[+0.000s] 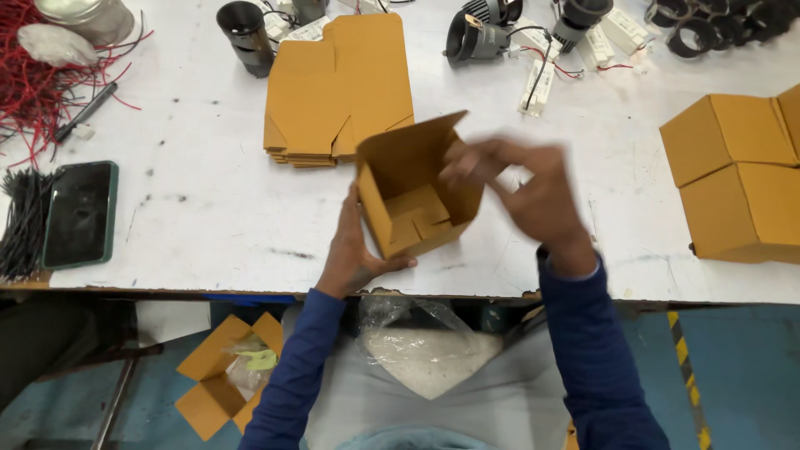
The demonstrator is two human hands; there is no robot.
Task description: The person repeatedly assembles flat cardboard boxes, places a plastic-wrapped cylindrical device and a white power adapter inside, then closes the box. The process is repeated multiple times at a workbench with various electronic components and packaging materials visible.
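Over the tabletop (192, 208) edge, left hand (354, 250) grips the open box (417, 196) w/ base flaps folded in, right hand (533, 196), fingers loose, at its lid flap; best to steady the base, crease flap square.

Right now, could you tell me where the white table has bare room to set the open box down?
Bare white table lies between the phone and the flat cardboard stack, and between the right hand and the closed boxes. The far edge is crowded with lamp parts; red wires fill the far left corner.
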